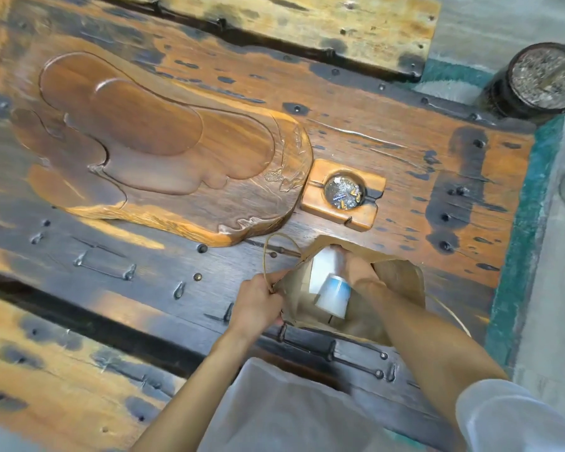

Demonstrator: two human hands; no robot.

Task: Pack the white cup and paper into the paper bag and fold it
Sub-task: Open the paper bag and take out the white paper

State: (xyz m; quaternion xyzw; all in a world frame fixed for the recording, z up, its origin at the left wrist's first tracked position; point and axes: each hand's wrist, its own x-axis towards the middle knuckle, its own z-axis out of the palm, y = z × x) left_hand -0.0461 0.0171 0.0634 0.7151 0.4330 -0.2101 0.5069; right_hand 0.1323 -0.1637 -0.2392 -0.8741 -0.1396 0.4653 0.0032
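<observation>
Underneath, a weathered, riveted wooden table (388, 132).

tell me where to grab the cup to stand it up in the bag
Probably by its side wall near the wide rim. The cup lies tilted inside the open bag, rim toward the person, base deeper in. Come from above through the mouth, which the left hand holds open; the right hand is already inside.

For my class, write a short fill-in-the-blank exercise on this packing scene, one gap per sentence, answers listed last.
1. The left hand grips the rim of the ____ paper bag.
2. The white cup lies ____ the bag.
3. The right hand reaches into the bag, beside the ____.
4. The wooden ashtray sits on the ____ beyond the bag.

Answers: brown; inside; cup; table
</observation>
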